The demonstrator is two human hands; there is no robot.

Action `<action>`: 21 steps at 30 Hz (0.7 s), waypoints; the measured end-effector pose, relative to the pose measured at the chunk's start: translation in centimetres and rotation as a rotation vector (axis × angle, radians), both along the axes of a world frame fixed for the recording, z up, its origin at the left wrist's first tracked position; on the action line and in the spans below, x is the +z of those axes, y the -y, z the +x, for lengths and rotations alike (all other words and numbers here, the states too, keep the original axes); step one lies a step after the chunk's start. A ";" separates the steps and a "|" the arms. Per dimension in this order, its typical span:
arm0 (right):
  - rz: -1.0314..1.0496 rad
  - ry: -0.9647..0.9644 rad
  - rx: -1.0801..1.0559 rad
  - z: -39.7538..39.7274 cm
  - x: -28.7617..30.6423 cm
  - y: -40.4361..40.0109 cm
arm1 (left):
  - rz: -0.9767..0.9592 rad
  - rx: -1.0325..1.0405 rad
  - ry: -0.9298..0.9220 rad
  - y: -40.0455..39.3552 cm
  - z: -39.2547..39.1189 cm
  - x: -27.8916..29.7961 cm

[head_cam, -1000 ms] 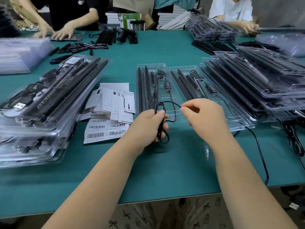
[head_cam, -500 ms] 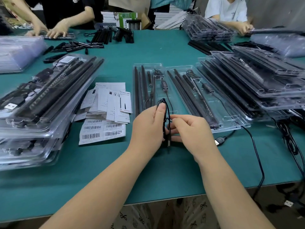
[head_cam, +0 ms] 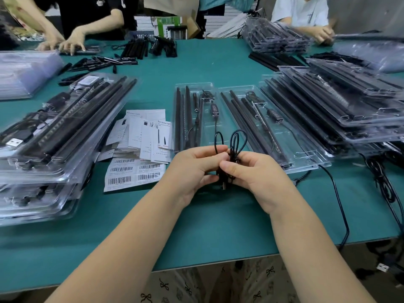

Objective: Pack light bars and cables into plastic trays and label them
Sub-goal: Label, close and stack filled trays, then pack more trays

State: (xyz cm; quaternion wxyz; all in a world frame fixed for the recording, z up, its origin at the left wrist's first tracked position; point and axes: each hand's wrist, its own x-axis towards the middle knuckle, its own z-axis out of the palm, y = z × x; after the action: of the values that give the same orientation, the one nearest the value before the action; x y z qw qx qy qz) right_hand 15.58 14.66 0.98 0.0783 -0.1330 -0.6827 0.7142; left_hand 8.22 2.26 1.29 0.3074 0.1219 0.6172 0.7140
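Green-and-white cardboard box (head_cam: pixel 167 22) at table's far edge; white stacked boxes (head_cam: pixel 220 20) beside it; bow-patterned pale fabric (head_cam: pixel 218 285) below near edge.

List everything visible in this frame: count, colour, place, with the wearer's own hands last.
open trays: two, clear, centre, holding black light bars
cable: one, black, coiled, gripped between both hands
barcode labels: one sheet, white, left of centre
leaflets: a pile, white, above the labels
packed tray stacks: clear, left, right and far right
loose bars: black, far side
table: one, green
other workers: two, far side
left hand: holds the coil
right hand: pinches the coil
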 end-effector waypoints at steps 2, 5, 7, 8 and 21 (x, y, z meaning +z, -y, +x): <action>-0.115 0.003 -0.013 -0.1 0.0 0.0 | -0.024 0.054 -0.102 -0.3 0.1 -0.2; -0.194 0.020 -0.026 -0.2 0.0 0.0 | -0.302 0.192 -0.543 -0.8 0.2 -0.6; -0.228 0.035 -0.046 -0.3 0.1 -0.1 | -0.344 0.236 -0.650 -0.9 0.3 -0.6; -0.251 0.044 -0.066 -0.4 0.2 0.0 | -0.308 0.236 -0.626 -0.8 0.4 -0.4; 0.525 0.118 -0.049 -0.2 -0.3 0.4 | -0.270 0.120 -0.516 0.0 -0.5 -0.2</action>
State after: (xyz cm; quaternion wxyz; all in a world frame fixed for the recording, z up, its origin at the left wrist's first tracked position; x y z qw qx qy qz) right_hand 15.35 14.24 0.65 0.0875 -0.1658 -0.8445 0.5017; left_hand 7.75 2.30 1.10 0.1108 0.2207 0.7705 0.5877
